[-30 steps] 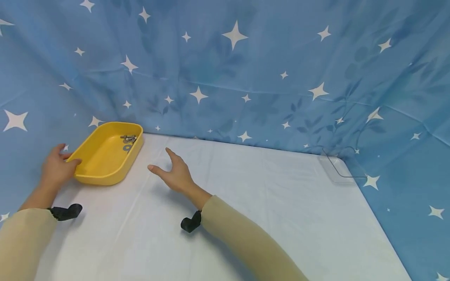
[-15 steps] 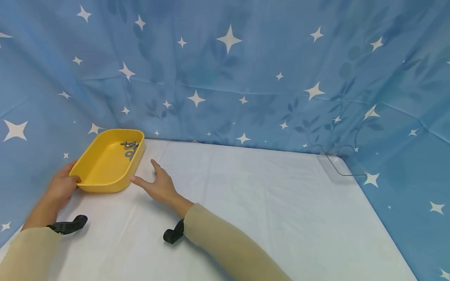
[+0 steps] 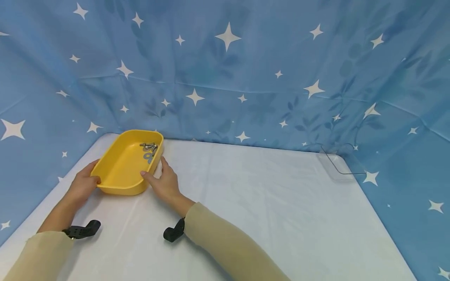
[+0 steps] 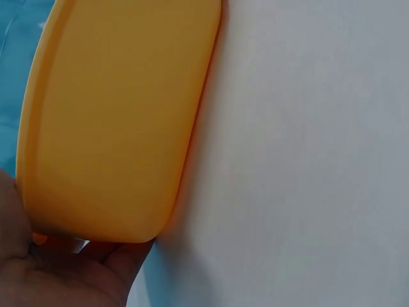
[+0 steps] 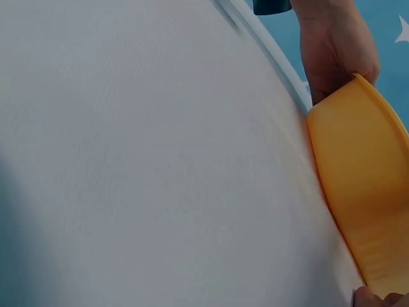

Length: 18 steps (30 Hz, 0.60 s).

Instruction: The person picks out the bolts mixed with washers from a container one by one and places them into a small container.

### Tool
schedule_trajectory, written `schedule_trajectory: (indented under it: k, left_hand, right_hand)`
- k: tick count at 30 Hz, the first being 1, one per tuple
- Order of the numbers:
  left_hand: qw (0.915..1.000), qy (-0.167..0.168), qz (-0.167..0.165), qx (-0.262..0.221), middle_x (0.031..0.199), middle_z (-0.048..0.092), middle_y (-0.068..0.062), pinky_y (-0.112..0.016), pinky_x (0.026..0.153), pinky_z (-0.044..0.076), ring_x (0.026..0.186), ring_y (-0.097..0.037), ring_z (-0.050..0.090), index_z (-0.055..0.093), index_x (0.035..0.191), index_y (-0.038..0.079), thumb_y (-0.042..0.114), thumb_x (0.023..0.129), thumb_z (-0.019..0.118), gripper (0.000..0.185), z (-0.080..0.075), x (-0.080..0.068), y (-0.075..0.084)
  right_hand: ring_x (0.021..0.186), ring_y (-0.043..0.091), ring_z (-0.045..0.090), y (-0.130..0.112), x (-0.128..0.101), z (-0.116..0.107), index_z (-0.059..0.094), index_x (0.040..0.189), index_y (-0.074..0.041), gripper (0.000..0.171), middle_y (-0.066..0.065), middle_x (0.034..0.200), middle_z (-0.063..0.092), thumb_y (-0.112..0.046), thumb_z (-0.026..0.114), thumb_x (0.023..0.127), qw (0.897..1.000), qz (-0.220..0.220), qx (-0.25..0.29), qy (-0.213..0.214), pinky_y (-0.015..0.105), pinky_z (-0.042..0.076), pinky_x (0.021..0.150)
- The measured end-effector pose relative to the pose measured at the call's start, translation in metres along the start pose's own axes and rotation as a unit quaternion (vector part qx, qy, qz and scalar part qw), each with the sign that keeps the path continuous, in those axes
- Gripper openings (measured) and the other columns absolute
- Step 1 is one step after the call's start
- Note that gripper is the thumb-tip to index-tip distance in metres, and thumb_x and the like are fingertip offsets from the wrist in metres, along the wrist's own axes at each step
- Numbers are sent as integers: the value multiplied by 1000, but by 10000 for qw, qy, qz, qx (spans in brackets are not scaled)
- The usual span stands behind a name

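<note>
The left hand [image 3: 81, 188] is bent round the near left corner of a yellow, round-cornered, shallow tray [image 3: 121, 168] that looks like plastic, its thumb over the rim and its fingers beneath; the right hand [image 3: 166, 185] has the tray's right wall between thumb and fingers, the thumb lapping over the rim near the front and the other fingers set wide of it along the outer side, how firmly I cannot tell. The tray is at the far left of the white cloth-covered table [image 3: 267, 207], its far rim close to the backdrop; whether its base rests on the cloth or is just above it cannot be told. A narrow strip of white shows between its left side and the table's left edge, while broad white surface runs from the right hand toward the right edge and from the tray's near rim toward the person. Counted: one tray; in its far right corner, several silvery metal bolts [image 3: 149, 145], too overlapped to number, and at least two flat grey ring-shaped washers [image 3: 145, 155] just nearer; two beige sleeves [image 3: 225, 238], two black wrist-worn devices [image 3: 84, 231], one per arm; one clear, see-through, box-like container [image 3: 330, 168] at the far right corner, well apart from the hands; and one blue backdrop cloth [image 3: 211, 70] with many white four-pointed stars.
</note>
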<state>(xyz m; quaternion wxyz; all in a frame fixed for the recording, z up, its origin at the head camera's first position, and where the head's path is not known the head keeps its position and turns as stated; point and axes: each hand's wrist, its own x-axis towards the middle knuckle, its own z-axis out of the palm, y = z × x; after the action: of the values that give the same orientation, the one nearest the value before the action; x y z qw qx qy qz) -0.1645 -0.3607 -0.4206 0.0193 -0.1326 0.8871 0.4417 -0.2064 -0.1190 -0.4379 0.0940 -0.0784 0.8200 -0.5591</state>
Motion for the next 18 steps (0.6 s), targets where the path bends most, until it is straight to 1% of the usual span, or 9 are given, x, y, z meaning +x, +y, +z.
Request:
schedule_trajectory:
  k: [3, 6, 9, 11, 14, 18]
  left_hand:
    - [10000, -59, 45, -66, 161, 18, -36, -63, 105, 34, 125, -46, 34, 3, 161, -1, -3, 90, 34, 78, 7, -1, 5]
    - [9999, -63, 80, -124, 161, 19, -36, -59, 105, 36, 127, -46, 35, 5, 161, -3, -4, 89, 34, 78, 16, -1, 12]
    - [9998, -27, 127, -159, 160, 21, -36, -55, 102, 36, 127, -45, 36, 7, 160, -5, -6, 87, 36, 78, 27, -2, 19]
    - [9996, -29, 170, -243, 160, 22, -36, -57, 104, 35, 127, -45, 36, 8, 160, -6, -7, 86, 36, 79, 34, -2, 24]
    - [9992, -81, 221, -332, 160, 21, -37, -60, 108, 32, 129, -45, 35, 8, 159, -7, -7, 86, 36, 79, 43, -3, 31]
    - [9987, -158, 241, -425, 161, 20, -37, -62, 111, 30, 132, -46, 34, 8, 159, -8, -8, 86, 35, 78, 51, -5, 38]
  right_hand:
    - [139, 19, 53, 4, 1, -4, 33, 159, -22, 86, 4, 155, 50, -51, 71, 88, 9998, 17, 219, 40, 37, 48, 111]
    - [138, 18, 53, 10, 1, -8, 33, 160, -23, 86, 1, 155, 51, -46, 74, 87, 9986, 23, 518, 124, 34, 50, 108]
    - [136, 16, 54, 15, 1, -12, 34, 159, -21, 82, 0, 153, 52, -34, 72, 88, 9965, -82, 792, 269, 29, 50, 107]
    - [136, 14, 54, 18, 1, -16, 34, 159, -20, 80, -1, 153, 52, -26, 68, 87, 9948, -143, 931, 386, 26, 50, 106]
    - [136, 14, 53, 21, -2, -23, 34, 159, -18, 80, -1, 154, 50, -22, 62, 84, 9935, -161, 972, 562, 26, 49, 108]
    - [137, 15, 53, 22, -6, -31, 35, 159, -19, 79, -1, 155, 50, -22, 61, 84, 9932, -69, 963, 655, 29, 47, 110]
